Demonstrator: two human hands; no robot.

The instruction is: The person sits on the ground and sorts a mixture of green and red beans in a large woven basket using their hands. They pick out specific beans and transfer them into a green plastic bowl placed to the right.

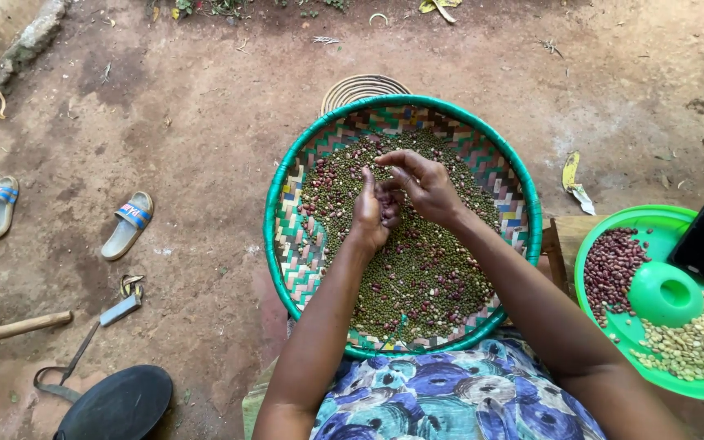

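The left hand point(371, 213) is cupped around a few dark red beans while the right hand point(422, 183), fingers pinched, meets it above the woven tray point(280, 213) of mixed beans point(417, 269). Picking one colour at a time seems wisest. A green plate point(605, 224) of sorted beans sits right.

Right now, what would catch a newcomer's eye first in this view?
The big woven basket with a green rim, centre frame on the person's lap, holding mixed green and reddish beans. Above it, the left hand cups a few beans while the right hand picks at them. At far right, a green tray holds sorted red and pale beans.
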